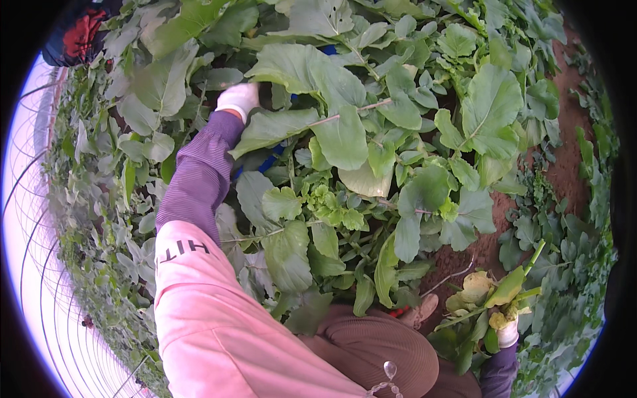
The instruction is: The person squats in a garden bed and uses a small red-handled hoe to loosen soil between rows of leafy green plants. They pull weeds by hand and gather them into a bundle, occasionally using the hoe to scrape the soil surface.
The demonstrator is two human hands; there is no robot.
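Note:
My left hand (240, 97), in a white glove, reaches forward among large green leaves of leafy plants (281, 256). Its fingers are hidden by the foliage, so what they touch does not show. A broad leaf (278, 128) hangs just right of the wrist. Down at the right, my right hand (507, 332), also gloved in white, is closed around a bunch of picked leaves (506, 288). Some of those leaves are yellow, and cut-looking green stalks stick out past the hand.
Bits of a blue object (268, 161) show beneath the leaves near my left forearm. Bare reddish soil (567, 169) runs between plant rows on the right. My bent knee (383, 343) is close to the plants. Dark cloth with red (82, 37) appears far left, beyond which curved hoops (22, 184) stand.

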